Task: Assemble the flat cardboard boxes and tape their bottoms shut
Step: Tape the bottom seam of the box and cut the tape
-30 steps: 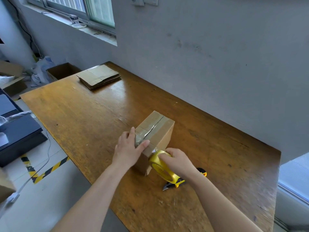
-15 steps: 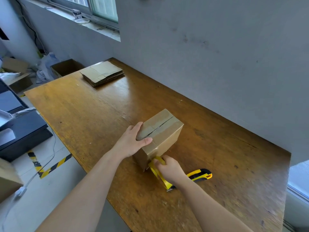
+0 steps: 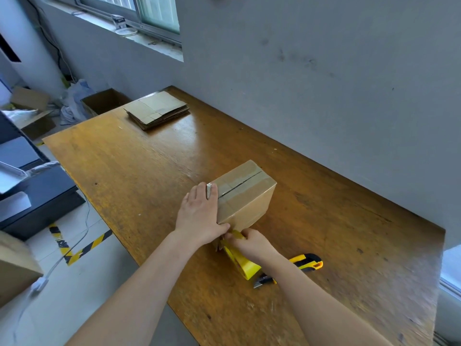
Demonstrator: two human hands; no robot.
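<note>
Box sits mid-bench, seam side up with clear tape along the seam. Left hand lies flat against the box's side facing the near edge, fingers straight, tips at its top edge. Right hand grips the yellow tape roll at the box's bottom near corner. Utility knife lies just beside the roll, partly under the right wrist. Stack of flat boxes at the far left corner.

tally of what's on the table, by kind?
Box: 1
Flat-box stack: 1 (sheets in it can't be counted)
Tape roll: 1
Knife: 1
Total: 4
</note>
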